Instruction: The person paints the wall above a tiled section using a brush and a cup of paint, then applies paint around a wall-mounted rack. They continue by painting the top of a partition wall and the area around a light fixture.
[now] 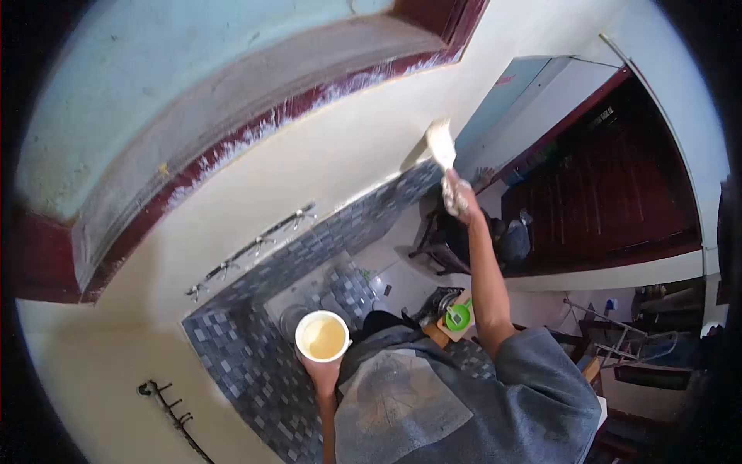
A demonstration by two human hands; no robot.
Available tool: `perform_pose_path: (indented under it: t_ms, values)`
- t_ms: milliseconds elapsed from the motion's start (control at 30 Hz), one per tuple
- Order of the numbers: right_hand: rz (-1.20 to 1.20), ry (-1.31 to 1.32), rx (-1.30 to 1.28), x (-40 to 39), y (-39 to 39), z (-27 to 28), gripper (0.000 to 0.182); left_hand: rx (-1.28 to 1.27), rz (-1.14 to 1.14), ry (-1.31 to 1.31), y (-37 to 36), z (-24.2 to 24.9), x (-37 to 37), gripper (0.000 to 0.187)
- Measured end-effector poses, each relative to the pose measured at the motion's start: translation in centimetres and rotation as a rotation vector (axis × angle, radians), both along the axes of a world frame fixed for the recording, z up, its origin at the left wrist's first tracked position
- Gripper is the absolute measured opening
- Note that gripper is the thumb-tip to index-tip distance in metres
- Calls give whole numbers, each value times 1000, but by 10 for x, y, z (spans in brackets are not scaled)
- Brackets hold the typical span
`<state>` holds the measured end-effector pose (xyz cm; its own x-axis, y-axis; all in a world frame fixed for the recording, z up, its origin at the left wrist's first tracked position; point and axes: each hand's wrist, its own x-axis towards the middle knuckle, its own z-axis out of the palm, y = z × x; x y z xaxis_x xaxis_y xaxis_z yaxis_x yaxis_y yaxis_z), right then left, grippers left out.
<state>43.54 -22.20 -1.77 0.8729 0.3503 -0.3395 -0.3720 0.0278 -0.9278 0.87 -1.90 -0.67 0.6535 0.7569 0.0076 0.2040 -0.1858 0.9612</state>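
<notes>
My right hand (459, 198), smeared with pale paint, is closed round the handle of a wide brush (440, 142). The brush's bristles point up at the cream wall (340, 147), close to its edge; whether they touch it I cannot tell. Lower down, my left hand (321, 371) holds a white tub (322, 336) of cream-coloured paint from below, in front of my body. Above the wall's cream part runs a dark red frame (270, 124) with white smears round a recess.
A hook rail (251, 249) is fixed above grey mosaic tiles (255, 371), and another rail (176, 414) hangs at lower left. A green bowl (457, 318) sits below my right arm. A dark red door (603, 178) and a metal-framed object (634, 344) are at the right.
</notes>
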Motion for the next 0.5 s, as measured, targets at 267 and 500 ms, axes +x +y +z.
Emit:
perform_pose_path:
  t_ms: [267,500]
  values:
    - [96,209,-271,75,-57,-29,31,19,-46,37,3,-4,2,73]
    - [-295,-390,-195,38,-49,268,36,39,-52,4,1,7,13,74]
